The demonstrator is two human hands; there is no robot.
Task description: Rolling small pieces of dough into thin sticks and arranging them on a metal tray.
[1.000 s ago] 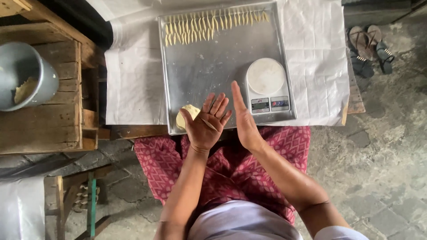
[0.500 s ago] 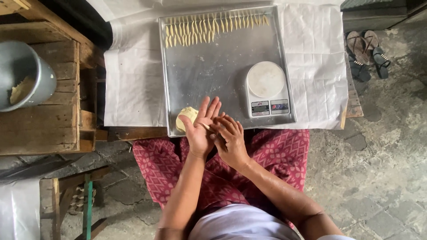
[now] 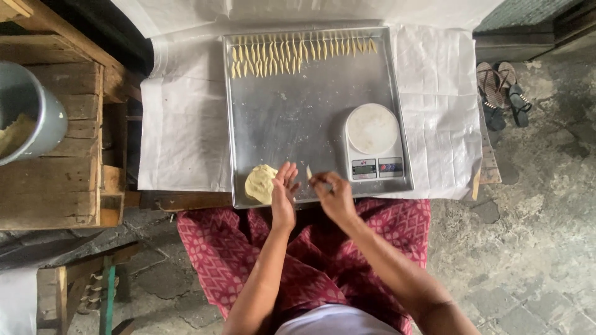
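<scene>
My left hand (image 3: 284, 193) is held flat with its fingers apart at the near edge of a metal tray (image 3: 298, 118), right beside a lump of pale dough (image 3: 260, 183). My right hand (image 3: 333, 193) pinches a small thin piece of dough (image 3: 308, 173) at its fingertips, just right of the left hand. Along the tray's far edge lie several small pointed dough pieces (image 3: 292, 51) in rows. A white kitchen scale (image 3: 372, 139) stands on the right side of the tray.
The tray rests on white paper (image 3: 186, 136) over a low table. A wooden crate (image 3: 62, 142) at the left holds a grey metal pot (image 3: 28, 115) with dough in it. Sandals (image 3: 503, 93) lie on the stone floor at the right. A red patterned cloth (image 3: 323, 248) covers my lap.
My hands were pressed together, rolling dough between the palms. They have come apart, and the right hand now holds a thin rolled piece at its fingertips.
</scene>
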